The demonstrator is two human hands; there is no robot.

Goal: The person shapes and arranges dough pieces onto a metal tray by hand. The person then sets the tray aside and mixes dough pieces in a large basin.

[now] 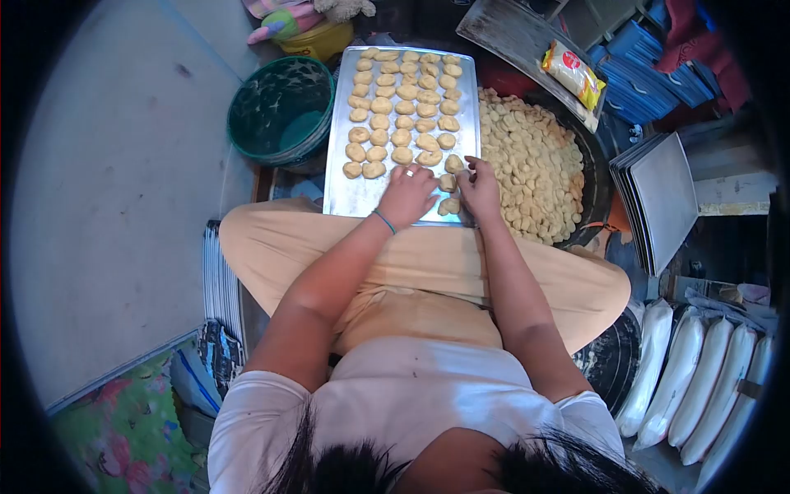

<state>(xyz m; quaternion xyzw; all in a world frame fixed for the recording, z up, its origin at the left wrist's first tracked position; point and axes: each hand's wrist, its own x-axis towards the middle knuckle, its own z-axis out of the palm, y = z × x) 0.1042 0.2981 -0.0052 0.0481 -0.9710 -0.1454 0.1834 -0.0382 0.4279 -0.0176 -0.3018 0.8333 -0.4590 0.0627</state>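
Note:
A silver metal baking tray lies in front of my crossed legs, bearing several rows of flattened, golden dough pieces. My left hand rests low over the tray, palm down, its fingers apart and reaching toward the loose dough pieces near the right edge. At that edge, my right hand has its thumb and fingers slightly spread, close beside the same pieces. Whether either hand touches one is hard to make out. To the right, a big dark tub holds a heap of similar dough pieces.
Left of the tray stands a green bucket with residue inside. A yellow packet lies on a dark tray behind the tub. Stacked metal trays lean at the right, above several long white packages.

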